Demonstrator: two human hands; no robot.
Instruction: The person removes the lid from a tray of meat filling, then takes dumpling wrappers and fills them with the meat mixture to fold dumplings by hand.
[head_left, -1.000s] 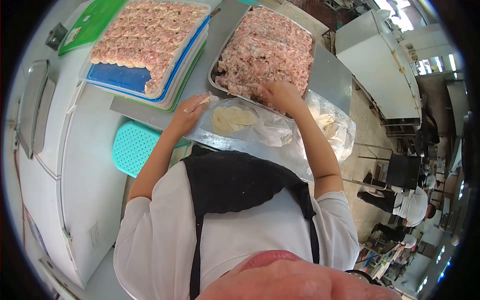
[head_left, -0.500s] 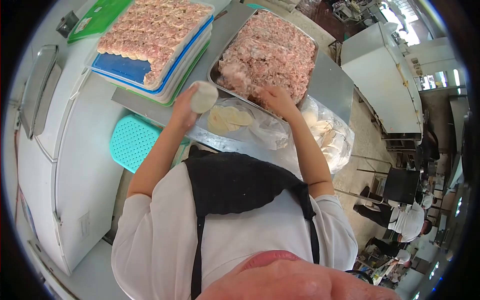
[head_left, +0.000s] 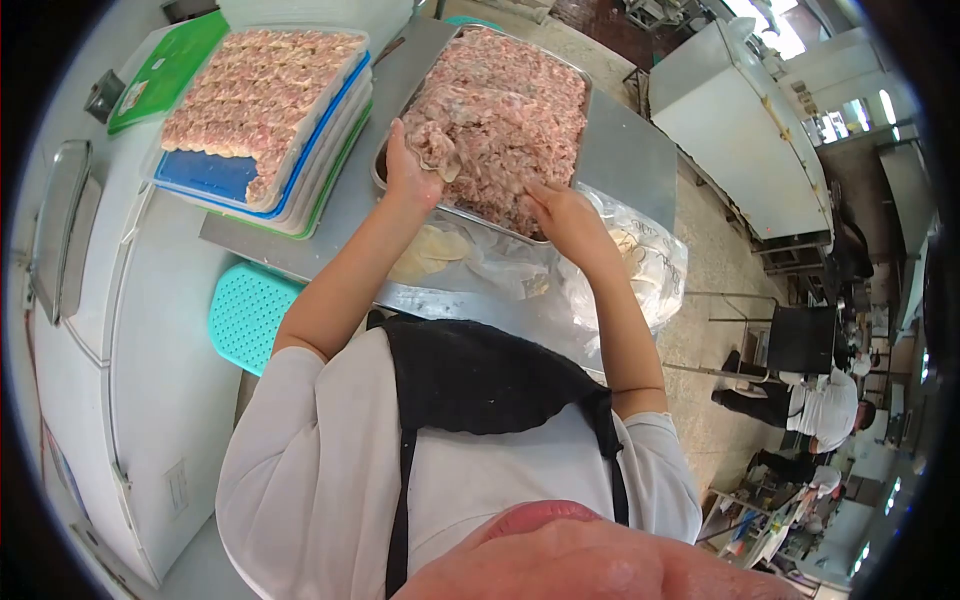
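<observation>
My left hand (head_left: 408, 178) cups a round dumpling wrapper (head_left: 447, 172) with a lump of minced meat on it, over the near left edge of the metal tray (head_left: 462, 212). That tray is heaped with minced meat (head_left: 505, 110). At the tray's near right side, my right hand (head_left: 562, 215) is closed, fingertips against the meat; whatever it grips, if anything, is hidden. Below the tray, a small pile of pale wrappers (head_left: 428, 250) lies on clear plastic. Beside my right forearm is a plastic bag (head_left: 650, 265) with more pale rounds.
On the left, stacked plastic boxes (head_left: 325, 165) carry rows of filled dumplings (head_left: 265, 85) on top, with a blue bare patch at the near corner. A green lid (head_left: 165, 75) lies behind them. A turquoise stool (head_left: 250, 315) stands below the metal table (head_left: 630, 150). Other people (head_left: 825, 410) work far right.
My left hand has moved up to the tray, and its wrapper, bare before, now carries meat. My right hand has pulled back slightly toward the tray's near right side. The view has shifted.
</observation>
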